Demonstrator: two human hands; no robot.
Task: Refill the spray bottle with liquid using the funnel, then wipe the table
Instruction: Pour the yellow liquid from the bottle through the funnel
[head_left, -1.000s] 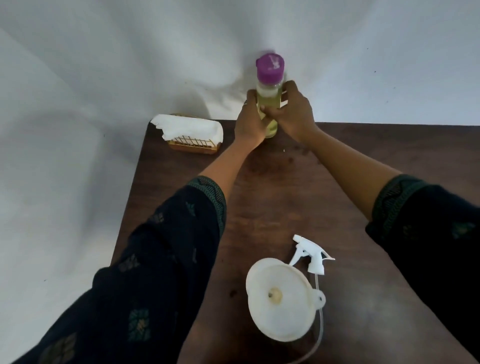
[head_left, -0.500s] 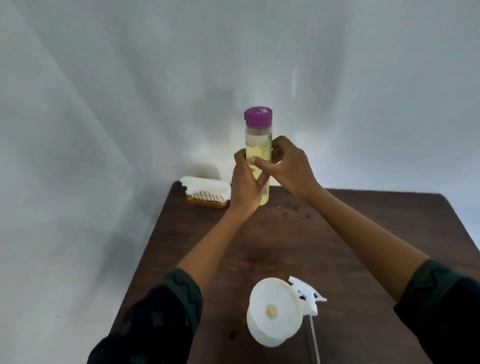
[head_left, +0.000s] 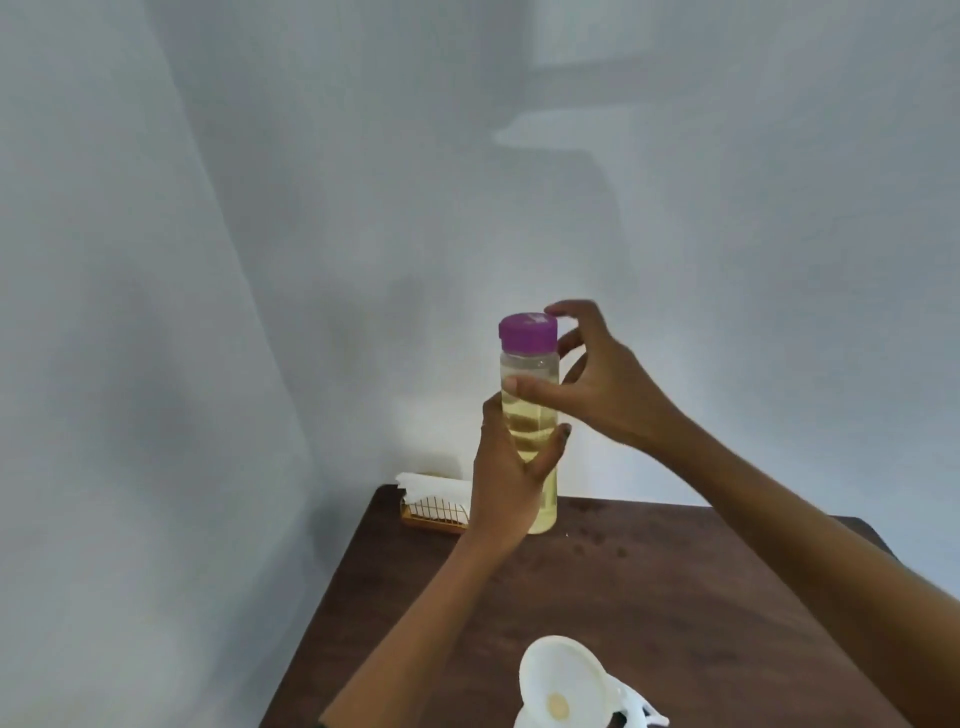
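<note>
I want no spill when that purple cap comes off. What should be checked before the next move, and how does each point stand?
1. Left hand grips the bottle: ok.
2. Bottle upright: ok.
3. Right hand has hold of the purple cap: not ok, fingers only reach toward it.
4. Cap off: not ok, still on.
5. Funnel ready near the front table edge: ok.
6. Funnel seated in the spray bottle: cannot tell, bottom is cut off.

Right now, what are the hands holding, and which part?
The left hand grips the clear bottle of yellow liquid around its middle. The right hand is up at the purple cap, fingers curled beside it, thumb across the bottle.
</note>
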